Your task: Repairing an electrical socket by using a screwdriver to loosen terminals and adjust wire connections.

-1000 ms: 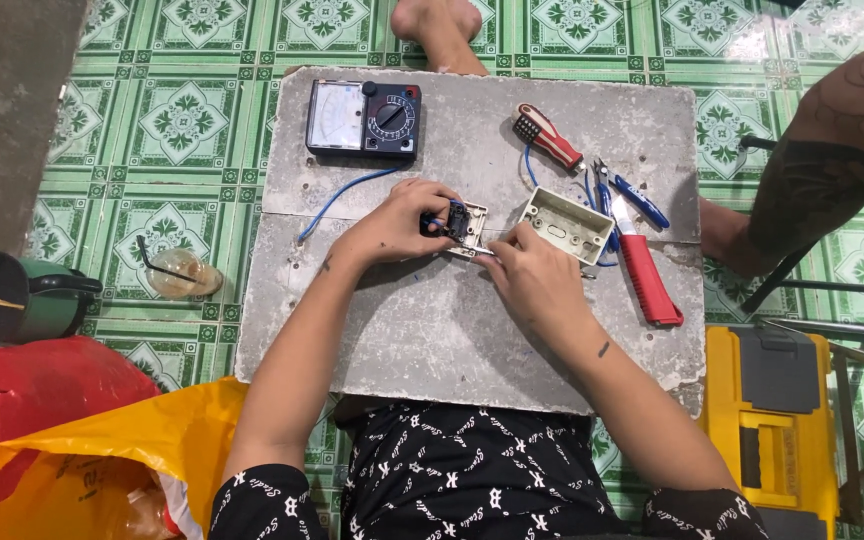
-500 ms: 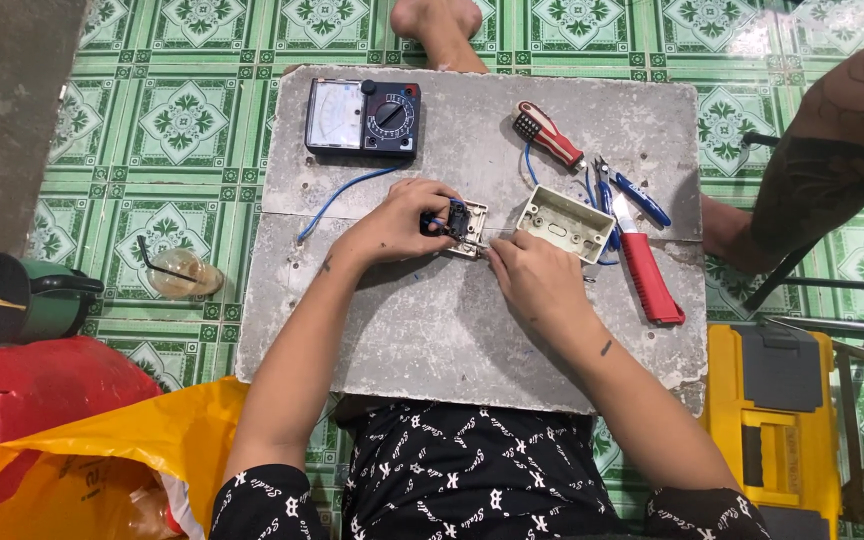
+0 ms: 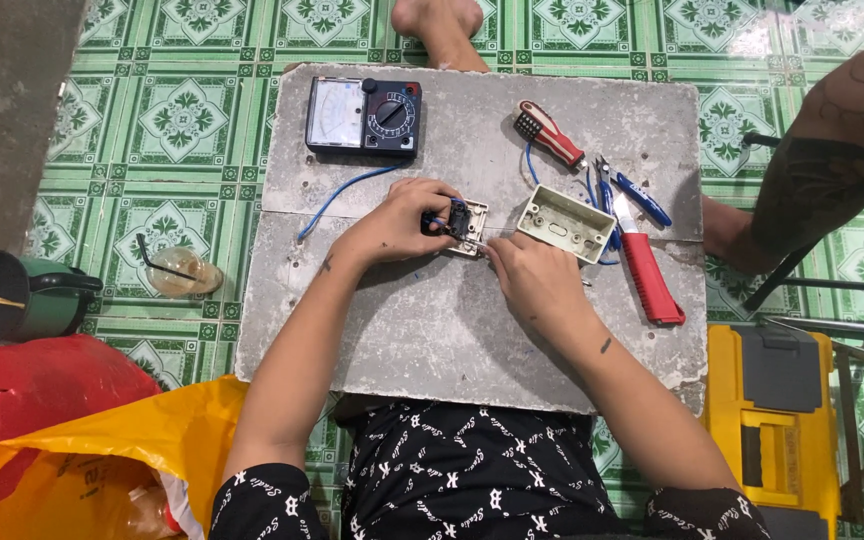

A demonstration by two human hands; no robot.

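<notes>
Green tiled floor (image 3: 202,110), grey slab bench (image 3: 432,330). Left hand (image 3: 397,222) pinching switch module (image 3: 462,222); right hand (image 3: 532,278) closed on thin tool at it, beige box (image 3: 564,222) beside.

Two hands (image 3: 397,225) (image 3: 532,280), one multimeter (image 3: 364,117), two bags (image 3: 72,470)
</notes>
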